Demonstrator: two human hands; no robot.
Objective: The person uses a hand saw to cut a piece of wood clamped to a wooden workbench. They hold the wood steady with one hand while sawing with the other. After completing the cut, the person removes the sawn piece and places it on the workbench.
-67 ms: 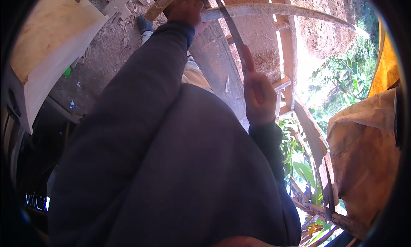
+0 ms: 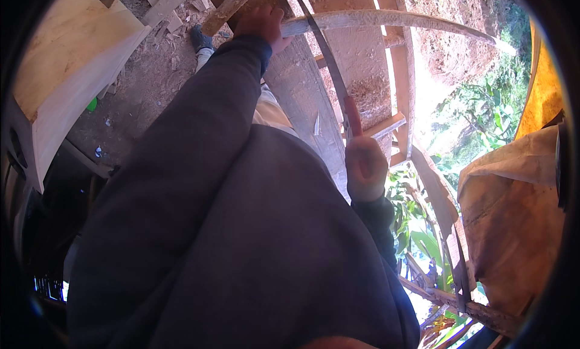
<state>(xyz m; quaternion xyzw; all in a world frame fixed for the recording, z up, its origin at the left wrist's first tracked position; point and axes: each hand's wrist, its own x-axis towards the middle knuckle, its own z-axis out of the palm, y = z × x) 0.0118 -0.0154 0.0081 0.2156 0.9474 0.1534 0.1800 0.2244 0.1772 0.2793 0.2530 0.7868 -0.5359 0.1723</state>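
Note:
My right hand (image 2: pixel 366 169) is closed around the reddish handle of a handsaw (image 2: pixel 327 51). Its long dark blade points away from me and crosses a narrow wooden strip (image 2: pixel 386 18), just right of my left hand. At the far side of the work surface, my left hand (image 2: pixel 262 26) is wrapped round the near end of that strip. The strip runs off to the right, past the edge of the boards. Under the saw lies a wide, worn wooden plank (image 2: pixel 302 86). The blade's far tip reaches the top edge of the picture.
A pale wooden panel piece (image 2: pixel 75 59) stands at the left. Wood scraps (image 2: pixel 172 22) litter the dirt floor, near a shoe (image 2: pixel 200 39). Another length of wood (image 2: pixel 232 7) lies beyond my left hand. An orange-brown sheet (image 2: pixel 513 210) hangs at the right, beside green plants (image 2: pixel 483 104).
My right hand has drawn the saw back toward my body, so the handle sits lower. My left hand keeps its hold on the strip. The whole view has shifted slightly.

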